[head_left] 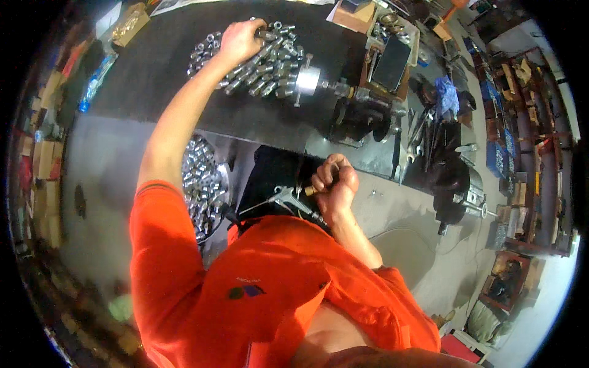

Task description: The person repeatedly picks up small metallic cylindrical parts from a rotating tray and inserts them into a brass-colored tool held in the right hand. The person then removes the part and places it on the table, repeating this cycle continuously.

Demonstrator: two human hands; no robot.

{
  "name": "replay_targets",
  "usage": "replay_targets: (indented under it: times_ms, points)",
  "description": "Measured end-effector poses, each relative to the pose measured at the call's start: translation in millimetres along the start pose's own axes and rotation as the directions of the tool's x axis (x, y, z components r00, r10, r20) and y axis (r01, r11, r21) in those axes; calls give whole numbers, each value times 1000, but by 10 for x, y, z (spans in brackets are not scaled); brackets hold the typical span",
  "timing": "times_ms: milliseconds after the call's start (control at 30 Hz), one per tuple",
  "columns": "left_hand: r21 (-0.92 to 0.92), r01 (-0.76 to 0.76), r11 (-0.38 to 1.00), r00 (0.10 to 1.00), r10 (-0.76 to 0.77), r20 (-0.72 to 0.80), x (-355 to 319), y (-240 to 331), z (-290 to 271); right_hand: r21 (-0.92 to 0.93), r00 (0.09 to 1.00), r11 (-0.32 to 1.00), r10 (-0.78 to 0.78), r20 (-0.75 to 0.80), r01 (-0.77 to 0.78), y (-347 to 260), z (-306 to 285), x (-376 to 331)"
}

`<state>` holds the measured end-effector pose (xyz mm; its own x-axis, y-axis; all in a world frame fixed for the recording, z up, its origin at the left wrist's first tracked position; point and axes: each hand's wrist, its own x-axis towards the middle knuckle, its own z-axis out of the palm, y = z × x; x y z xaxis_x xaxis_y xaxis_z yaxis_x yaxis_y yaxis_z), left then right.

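My left hand (241, 42) reaches to the far side of the dark bench, over a heap of shiny metal pipe fittings (264, 70). Its fingers are closed at a metal fitting (262, 32) on the heap's far edge. Close to my body, my right hand (337, 183) is curled around a small brass-coloured fitting (312, 191), whose end sticks out on the left; the rest is hidden in the fist. Just left of this hand, a grey air blow gun (286, 197) lies in front of my waist. More fittings (202, 184) fill a round container below the bench edge, beside my left arm.
Right of the heap, a silver cylinder with a cross bar (308, 78) joins a dark bench fixture (362, 119). Wrenches (423, 132), a blue rag (446, 97) and a tool tray (389, 58) lie farther right. Shelves (531, 147) line the right side.
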<state>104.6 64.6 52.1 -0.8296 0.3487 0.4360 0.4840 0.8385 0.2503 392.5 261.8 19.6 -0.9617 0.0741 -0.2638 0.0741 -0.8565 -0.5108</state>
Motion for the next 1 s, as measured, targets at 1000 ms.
replay_targets:
  times_ms: [1000]
  points:
    - [131,657,743,580,-608,542,-3860,-438,149,-226,972,946,236,-19,-234,222,119,-24]
